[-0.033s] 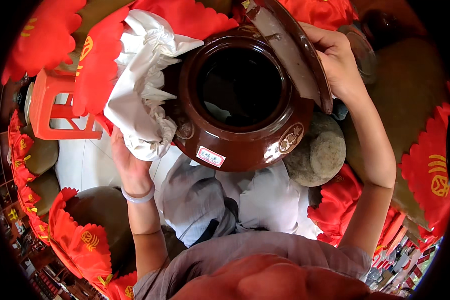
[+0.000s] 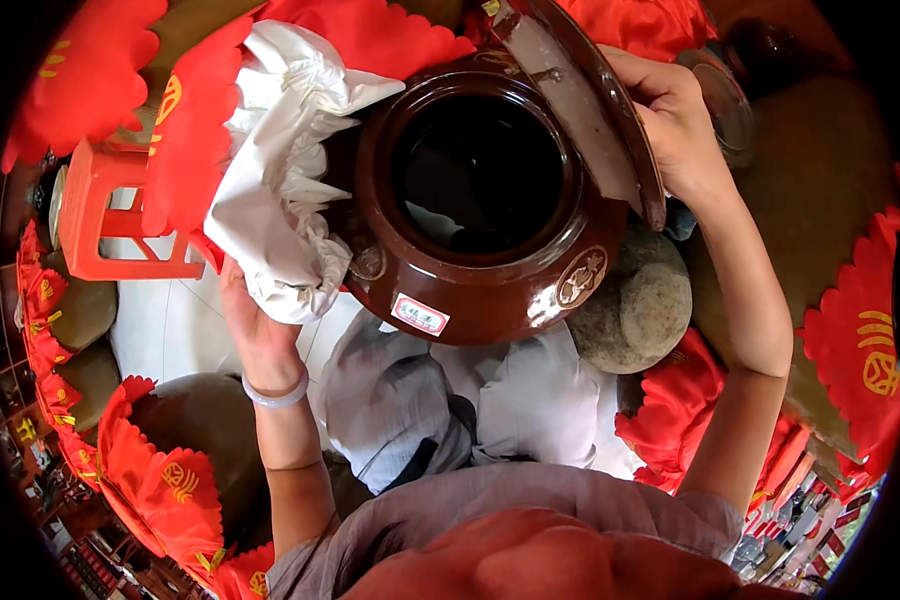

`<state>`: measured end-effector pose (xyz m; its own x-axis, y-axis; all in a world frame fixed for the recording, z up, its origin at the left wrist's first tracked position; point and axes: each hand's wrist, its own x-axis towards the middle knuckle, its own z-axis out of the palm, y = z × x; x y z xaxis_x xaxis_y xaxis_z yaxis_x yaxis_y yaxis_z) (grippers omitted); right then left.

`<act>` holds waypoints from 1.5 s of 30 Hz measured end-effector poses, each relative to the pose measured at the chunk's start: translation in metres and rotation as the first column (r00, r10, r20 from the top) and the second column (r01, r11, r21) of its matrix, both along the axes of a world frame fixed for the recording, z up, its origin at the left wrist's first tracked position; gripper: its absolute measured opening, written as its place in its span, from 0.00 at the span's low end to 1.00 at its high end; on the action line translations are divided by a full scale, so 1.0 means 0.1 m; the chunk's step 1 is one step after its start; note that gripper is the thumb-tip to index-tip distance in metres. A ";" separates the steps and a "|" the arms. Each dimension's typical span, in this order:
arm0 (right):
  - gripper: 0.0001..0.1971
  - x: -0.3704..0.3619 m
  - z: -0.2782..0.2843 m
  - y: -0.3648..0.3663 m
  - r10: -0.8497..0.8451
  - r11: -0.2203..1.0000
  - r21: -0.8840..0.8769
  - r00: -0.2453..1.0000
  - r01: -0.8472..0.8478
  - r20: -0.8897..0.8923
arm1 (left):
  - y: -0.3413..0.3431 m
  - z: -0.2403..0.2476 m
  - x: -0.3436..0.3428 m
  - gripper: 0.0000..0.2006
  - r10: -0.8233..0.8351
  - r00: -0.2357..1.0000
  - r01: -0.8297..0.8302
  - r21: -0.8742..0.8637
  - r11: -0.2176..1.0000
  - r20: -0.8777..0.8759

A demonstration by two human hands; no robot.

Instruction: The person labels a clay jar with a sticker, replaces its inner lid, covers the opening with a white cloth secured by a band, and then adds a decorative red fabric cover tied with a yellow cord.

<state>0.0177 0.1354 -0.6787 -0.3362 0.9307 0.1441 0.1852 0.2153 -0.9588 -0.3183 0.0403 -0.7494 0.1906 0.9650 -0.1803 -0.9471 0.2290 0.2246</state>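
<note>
At left of centre we note the left hand (image 2: 255, 325) gripping a white cloth bundle (image 2: 280, 165) with a red cover (image 2: 195, 130), fingers closed beneath it. At centre the brown jar (image 2: 480, 200) stands open. Upper right, the right hand (image 2: 670, 115) clasps the tilted lid (image 2: 585, 100). Compared with the earlier view, we observe no shift.
</note>
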 end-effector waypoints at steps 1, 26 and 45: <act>0.19 0.01 -0.01 0.00 -0.014 1.000 -0.001 1.000 0.014 0.002 | 0.00 0.00 0.00 0.19 0.010 1.000 -0.010 0.018 1.000 -0.009; 0.14 0.40 -0.49 -0.48 -0.285 0.953 -0.079 0.955 0.292 0.082 | -1.48 -0.57 -0.58 0.25 0.501 0.806 -0.544 -0.059 0.837 -0.316; 0.14 0.34 -0.39 -0.43 -0.316 0.946 -0.040 0.945 0.320 0.089 | -1.03 -0.51 -0.23 0.25 0.455 0.362 -0.627 0.149 0.765 -0.814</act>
<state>0.0518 0.0923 -0.7180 -0.0296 0.9966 0.0766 0.3129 0.0821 -0.9463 -0.3411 -0.0629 -0.8000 -0.6601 0.7427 -0.1127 -0.3314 -0.1534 0.9309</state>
